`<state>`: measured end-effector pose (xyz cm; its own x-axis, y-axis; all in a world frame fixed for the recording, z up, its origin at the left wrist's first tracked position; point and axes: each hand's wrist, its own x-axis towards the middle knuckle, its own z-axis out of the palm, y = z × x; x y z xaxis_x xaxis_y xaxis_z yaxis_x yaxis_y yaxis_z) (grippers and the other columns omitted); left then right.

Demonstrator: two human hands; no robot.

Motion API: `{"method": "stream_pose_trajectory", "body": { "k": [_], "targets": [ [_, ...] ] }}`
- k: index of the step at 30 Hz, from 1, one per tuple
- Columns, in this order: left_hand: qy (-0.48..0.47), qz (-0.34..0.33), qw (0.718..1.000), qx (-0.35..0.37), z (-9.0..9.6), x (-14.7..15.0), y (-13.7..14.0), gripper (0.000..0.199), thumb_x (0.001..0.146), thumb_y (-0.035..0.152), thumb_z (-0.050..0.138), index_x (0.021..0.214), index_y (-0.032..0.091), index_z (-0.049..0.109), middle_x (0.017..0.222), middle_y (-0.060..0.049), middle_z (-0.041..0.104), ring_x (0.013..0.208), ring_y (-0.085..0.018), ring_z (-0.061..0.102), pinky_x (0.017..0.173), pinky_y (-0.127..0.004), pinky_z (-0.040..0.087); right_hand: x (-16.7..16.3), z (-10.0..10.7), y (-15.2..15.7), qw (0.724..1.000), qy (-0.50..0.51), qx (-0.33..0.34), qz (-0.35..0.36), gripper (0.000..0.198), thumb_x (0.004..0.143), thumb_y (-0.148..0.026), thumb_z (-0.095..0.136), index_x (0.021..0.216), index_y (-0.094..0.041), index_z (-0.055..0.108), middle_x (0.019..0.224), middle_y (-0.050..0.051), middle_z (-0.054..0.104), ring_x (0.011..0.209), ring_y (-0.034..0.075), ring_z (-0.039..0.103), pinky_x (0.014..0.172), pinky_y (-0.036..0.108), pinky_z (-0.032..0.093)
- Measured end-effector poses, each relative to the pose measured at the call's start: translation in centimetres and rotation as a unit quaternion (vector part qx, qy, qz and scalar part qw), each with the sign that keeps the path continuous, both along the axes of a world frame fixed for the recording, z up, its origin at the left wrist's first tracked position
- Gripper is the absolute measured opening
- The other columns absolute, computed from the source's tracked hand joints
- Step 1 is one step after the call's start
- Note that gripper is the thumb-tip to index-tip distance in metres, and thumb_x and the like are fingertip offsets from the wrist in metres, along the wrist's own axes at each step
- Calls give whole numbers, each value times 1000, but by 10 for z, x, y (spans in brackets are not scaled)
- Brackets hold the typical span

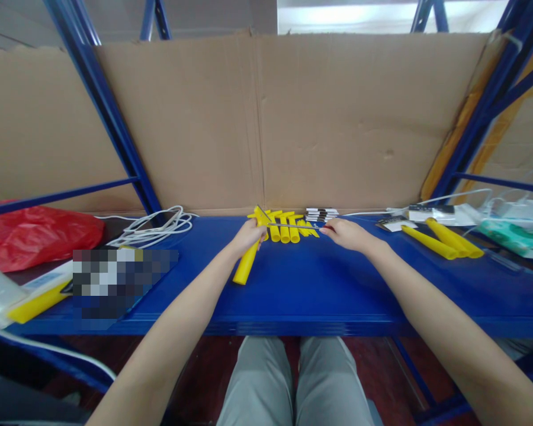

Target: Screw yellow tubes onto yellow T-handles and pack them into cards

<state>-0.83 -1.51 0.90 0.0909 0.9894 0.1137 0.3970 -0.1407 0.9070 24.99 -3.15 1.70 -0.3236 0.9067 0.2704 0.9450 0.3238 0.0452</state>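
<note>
My left hand (249, 234) is closed around a yellow plastic piece with a tubular handle (247, 266) and a wider head at the top. The handle slants down toward the shelf's front edge. A thin dark strip or rod crosses the head, its kind too small to tell. My right hand (343, 234) pinches the end of a thin metal rod (295, 225), which runs left to the yellow head. Whether the rod enters the head or only touches it, I cannot tell. Just behind lie several similar yellow tubular pieces (285, 234) and small pointed yellow pieces (310, 229).
The blue shelf (311, 290) backs onto cardboard (337, 124). Small white-and-black packs (321, 214) sit at the back. Yellow tubes (430, 243) lie right. A coiled white cable (160, 226), a red plastic bag (39, 234) and a blurred-out object (115, 284) are left.
</note>
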Motion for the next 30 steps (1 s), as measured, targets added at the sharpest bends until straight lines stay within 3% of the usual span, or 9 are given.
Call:
{"method": "stream_pose_trajectory", "body": {
  "k": [6, 11, 16, 20, 23, 30],
  "targets": [
    [4, -4, 1000, 3, 0, -1, 1, 12, 58, 7, 42, 54, 18, 41, 40, 5, 44, 31, -8, 40, 35, -20, 33, 1, -2, 2, 999, 5, 44, -5, 20, 88, -35, 49, 87, -17, 58, 92, 12, 67, 85, 23, 63, 69, 28, 41],
    [0, -7, 1000, 3, -2, -2, 2, 11, 58, 8, 42, 55, 18, 41, 41, 4, 45, 32, -9, 41, 35, -21, 34, -1, -2, -1, 999, -4, 24, -38, 25, 81, -41, 58, 91, -19, 53, 87, 8, 68, 77, 23, 64, 58, 27, 37],
    [2, 3, 1000, 3, -1, -1, 1, 11, 58, 7, 42, 56, 18, 41, 41, 5, 44, 31, -8, 40, 35, -21, 33, -3, -5, -1, 999, 10, 15, -34, 30, 87, -44, 49, 101, -17, 50, 95, 11, 68, 84, 25, 64, 62, 28, 40],
    [6, 1, 1000, 2, -1, 0, 1, 11, 57, 7, 41, 56, 18, 41, 41, 5, 44, 31, -9, 40, 35, -21, 33, -2, -7, 3, 1000, 4, -12, -5, 27, 92, -37, 39, 89, -16, 56, 95, 13, 67, 86, 23, 63, 70, 29, 42],
    [7, -4, 1000, 1, -2, -1, 3, 10, 57, 8, 41, 57, 18, 41, 41, 5, 44, 32, -9, 40, 35, -21, 33, -1, -7, 5, 1000, -16, 7, 21, 23, 89, -34, 45, 80, -17, 58, 91, 12, 67, 87, 22, 61, 73, 29, 42],
    [-7, 2, 1000, 1, -4, -1, 3, 11, 58, 8, 42, 58, 19, 40, 41, 5, 44, 31, -8, 40, 34, -20, 33, -3, -7, 2, 1000, 14, 9, -18, 22, 80, -37, 61, 91, -18, 55, 84, 8, 68, 74, 21, 62, 58, 26, 37]
  ]
}}
